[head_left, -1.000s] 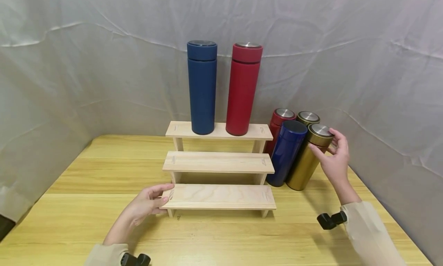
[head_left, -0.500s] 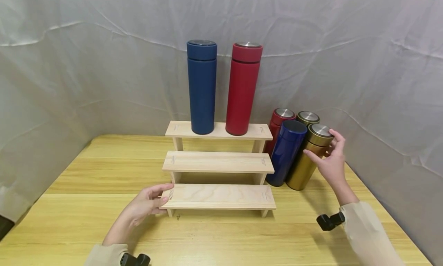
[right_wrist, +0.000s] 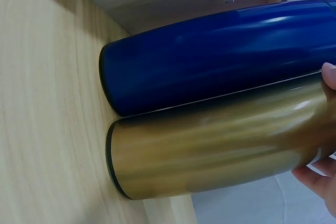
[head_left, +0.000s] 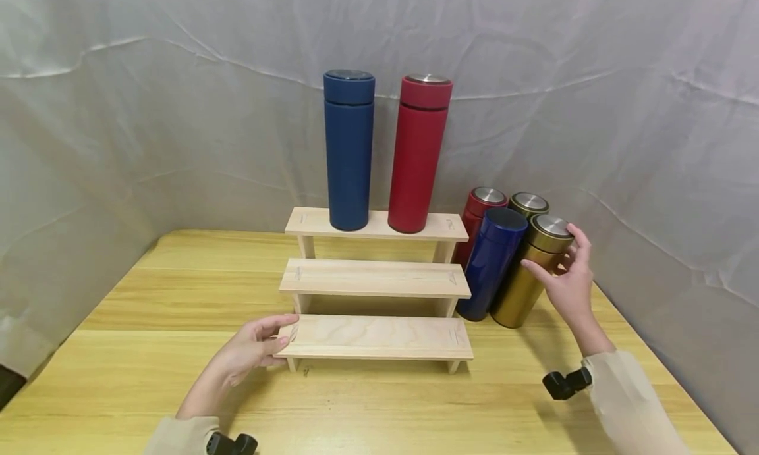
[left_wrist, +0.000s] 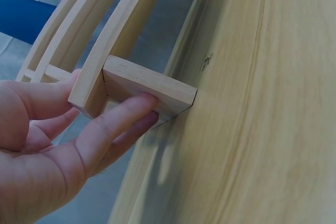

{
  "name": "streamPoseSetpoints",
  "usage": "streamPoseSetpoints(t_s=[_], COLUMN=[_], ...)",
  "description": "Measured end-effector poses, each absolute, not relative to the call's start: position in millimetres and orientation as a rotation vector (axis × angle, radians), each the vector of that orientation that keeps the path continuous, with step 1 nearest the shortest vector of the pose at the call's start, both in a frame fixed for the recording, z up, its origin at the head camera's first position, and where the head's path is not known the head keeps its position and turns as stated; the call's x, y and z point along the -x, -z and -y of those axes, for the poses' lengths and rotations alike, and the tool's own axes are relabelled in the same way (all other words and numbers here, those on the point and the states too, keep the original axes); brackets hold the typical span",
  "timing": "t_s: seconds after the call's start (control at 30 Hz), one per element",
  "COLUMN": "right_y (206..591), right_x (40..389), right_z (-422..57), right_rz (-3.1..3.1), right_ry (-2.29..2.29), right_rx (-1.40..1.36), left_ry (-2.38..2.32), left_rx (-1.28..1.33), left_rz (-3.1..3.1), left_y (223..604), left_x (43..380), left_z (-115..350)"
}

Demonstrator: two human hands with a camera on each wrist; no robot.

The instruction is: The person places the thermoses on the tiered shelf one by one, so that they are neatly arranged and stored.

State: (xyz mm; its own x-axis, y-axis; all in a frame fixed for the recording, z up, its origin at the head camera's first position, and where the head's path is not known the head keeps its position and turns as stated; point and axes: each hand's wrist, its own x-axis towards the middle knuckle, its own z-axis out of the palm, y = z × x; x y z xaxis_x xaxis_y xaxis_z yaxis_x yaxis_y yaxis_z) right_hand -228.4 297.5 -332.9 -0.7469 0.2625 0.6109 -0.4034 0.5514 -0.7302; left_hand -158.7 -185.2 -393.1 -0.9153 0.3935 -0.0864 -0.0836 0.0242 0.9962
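Note:
My left hand (head_left: 244, 351) holds the left end of the lowest tier of a three-tier wooden display stand (head_left: 379, 336). In the left wrist view, fingertips press the stand's end leg (left_wrist: 149, 82). On the right, my right hand (head_left: 574, 292) grips the upper part of a gold thermos (head_left: 522, 287), thumb on the near side and fingers round the far side. That thermos stands on the table, close against a glossy blue thermos (right_wrist: 210, 59). Tall matte blue (head_left: 348, 159) and red (head_left: 418, 159) thermoses stand upright on the top tier.
Behind the glossy blue thermos are a shorter red thermos (head_left: 474, 208) and a second gold one (head_left: 529, 202), partly hidden. The wooden table (head_left: 332, 415) extends in front of the stand. Grey fabric (head_left: 237, 112) hangs behind and at both sides.
My right hand has slid a little down the gold thermos, its thumb moving from the lid's lower edge onto the body. The left hand and stand stay put.

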Motion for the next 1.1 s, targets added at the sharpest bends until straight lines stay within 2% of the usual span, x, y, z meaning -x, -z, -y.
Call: streamPoseSetpoints(t_s=[0.57,0.67,0.87,0.97,1.1], right_y=[338,363,428,440,436], right_x=[230,251,312,322,314], right_z=[-306,-333,-407,-422,-420], right_rz=[2.037,1.954,1.945,1.937,1.939], right_ry=[-1.253,-1.334,-1.22,-1.235,-1.241], right_rx=[-0.073,-0.153,-0.211,-0.211,-0.217], left_ry=[-1.958,-1.959,-1.962,-1.962,-1.965], left_rx=[-0.317,-0.315,-0.3,-0.309,-0.305], left_rz=[-1.964,-1.963,-1.964,-1.962,-1.959], left_y=[392,392,392,393,393], left_x=[158,158,158,158,159], left_z=[185,185,185,185,185])
